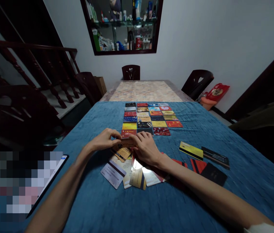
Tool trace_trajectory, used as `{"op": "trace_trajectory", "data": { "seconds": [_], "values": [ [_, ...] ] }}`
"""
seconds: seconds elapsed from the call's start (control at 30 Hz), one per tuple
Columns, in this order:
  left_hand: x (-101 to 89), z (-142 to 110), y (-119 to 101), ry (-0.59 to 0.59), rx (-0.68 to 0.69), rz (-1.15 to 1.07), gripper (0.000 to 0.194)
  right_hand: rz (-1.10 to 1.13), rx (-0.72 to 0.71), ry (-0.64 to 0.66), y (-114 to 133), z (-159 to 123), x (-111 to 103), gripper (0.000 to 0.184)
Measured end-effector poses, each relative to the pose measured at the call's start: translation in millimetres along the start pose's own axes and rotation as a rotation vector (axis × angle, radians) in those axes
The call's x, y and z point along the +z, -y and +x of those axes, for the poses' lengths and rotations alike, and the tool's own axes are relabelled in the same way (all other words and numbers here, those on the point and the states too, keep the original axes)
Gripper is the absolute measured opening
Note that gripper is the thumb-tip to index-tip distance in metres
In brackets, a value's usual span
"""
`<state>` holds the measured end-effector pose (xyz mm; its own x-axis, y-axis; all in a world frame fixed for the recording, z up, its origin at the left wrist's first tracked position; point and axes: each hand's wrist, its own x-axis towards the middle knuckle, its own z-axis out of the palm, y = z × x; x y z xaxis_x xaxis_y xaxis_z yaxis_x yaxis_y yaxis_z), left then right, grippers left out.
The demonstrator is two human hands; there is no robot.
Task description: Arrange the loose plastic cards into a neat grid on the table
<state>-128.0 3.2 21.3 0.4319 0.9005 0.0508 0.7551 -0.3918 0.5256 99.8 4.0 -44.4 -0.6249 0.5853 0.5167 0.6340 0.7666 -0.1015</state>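
Observation:
Between my left hand (pixel 105 139) and my right hand (pixel 147 147) a brownish card (pixel 126 143) is tilted up, with fingers of both hands closed on its ends. It is just below the near row of a grid of colourful cards laid face up, where a red card (pixel 128 132) lies closest. Beneath my hands spreads a loose pile: an orange-yellow card (pixel 122 154), a silver card with a dark stripe (pixel 113 174), a gold card (pixel 137 179) and several others. My right wrist and forearm cover part of this pile.
A blue cloth (pixel 88 207) covers the near part of the table. On the right lie a yellow card (pixel 191 150), a black card (pixel 216 157) and more loose cards. A tablet-like device (pixel 51 184), its screen blurred out, lies left. Chairs (pixel 131 72) stand around the table.

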Motion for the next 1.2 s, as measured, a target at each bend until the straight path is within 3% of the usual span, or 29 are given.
{"op": "trace_trajectory", "data": {
  "seconds": [0.5,0.87,1.2],
  "values": [
    [3.4,1.8,-3.3,-0.105,0.024,-0.016,0.017,-0.163,-0.083,-0.195,-9.0,2.2,-7.4,0.032],
    [17.4,14.3,-3.8,-0.321,0.131,0.089,0.028,-0.126,-0.022,-0.071,-20.6,8.7,-26.0,0.039],
    [20.5,28.5,-14.6,-0.312,0.275,0.249,0.038,-0.136,0.005,-0.090,-42.6,15.1,-39.3,0.040]
  ]
}}
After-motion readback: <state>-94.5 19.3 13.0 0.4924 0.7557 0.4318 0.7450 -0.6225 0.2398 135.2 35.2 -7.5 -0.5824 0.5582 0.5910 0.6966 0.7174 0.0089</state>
